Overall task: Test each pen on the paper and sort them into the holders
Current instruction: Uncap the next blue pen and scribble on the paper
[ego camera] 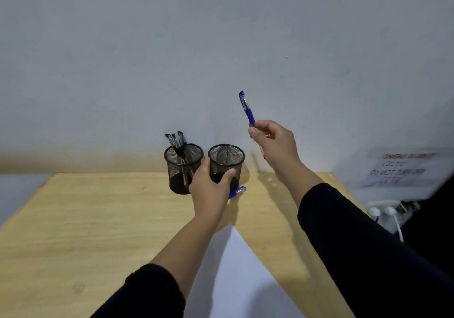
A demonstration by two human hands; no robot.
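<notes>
Right hand [275, 143]: blue pen [246, 107] cap-up, near-upright.

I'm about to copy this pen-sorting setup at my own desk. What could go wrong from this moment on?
The right hand pinches the blue pen only near its low end, so it may swing or slip on the way down.

The left hand grips the right holder, which stands close beside the left holder; a nudge could tip that one.

Another blue pen lies loose by the holder's base and could get knocked.
</notes>
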